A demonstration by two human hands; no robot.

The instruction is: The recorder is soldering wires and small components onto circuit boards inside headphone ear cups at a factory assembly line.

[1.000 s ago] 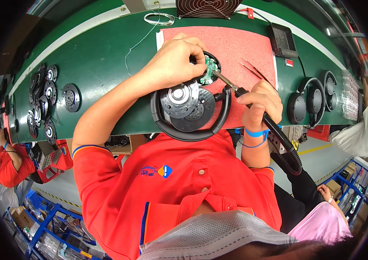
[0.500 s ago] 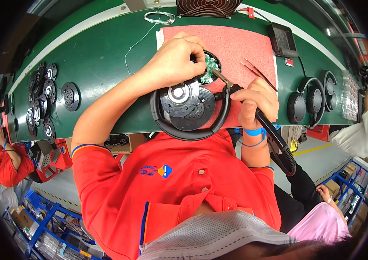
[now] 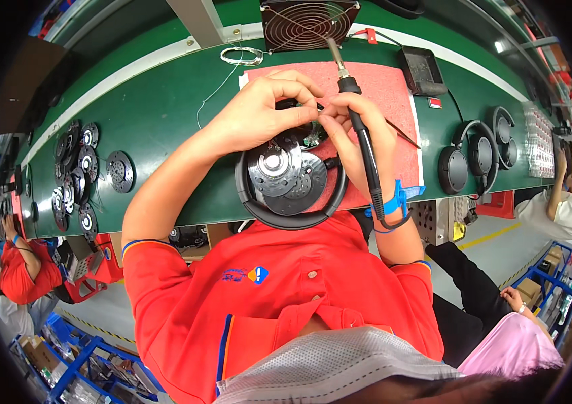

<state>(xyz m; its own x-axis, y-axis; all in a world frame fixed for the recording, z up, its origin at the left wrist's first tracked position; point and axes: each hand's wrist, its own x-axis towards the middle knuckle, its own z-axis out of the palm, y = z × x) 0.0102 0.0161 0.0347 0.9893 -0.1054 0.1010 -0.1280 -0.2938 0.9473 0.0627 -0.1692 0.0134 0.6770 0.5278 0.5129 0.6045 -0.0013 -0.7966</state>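
My left hand (image 3: 259, 118) reaches over the headphone earcup (image 3: 286, 172), its fingers (image 3: 299, 91) curled together and pinched on a small part at the cup's far edge; the part itself is too small to tell. My right hand (image 3: 360, 131) meets it there, fingers (image 3: 330, 121) closed around the black handle of the soldering iron (image 3: 360, 128), whose metal tip points away from me, up toward the fan (image 3: 306, 23) at the back of the bench (image 3: 158, 114). The iron's cord runs down past my right wrist, which wears a blue wrist strap (image 3: 394, 202). The earcup lies open directly below both sets of fingers, showing a round metal disc, with the black headband (image 3: 286, 219) looping beneath it toward my chest. All this sits on a red mat (image 3: 394, 87). Right of my fingers a finished pair of headphones (image 3: 471, 158) rests; well to the left lies a cluster of speaker discs (image 3: 77, 168).
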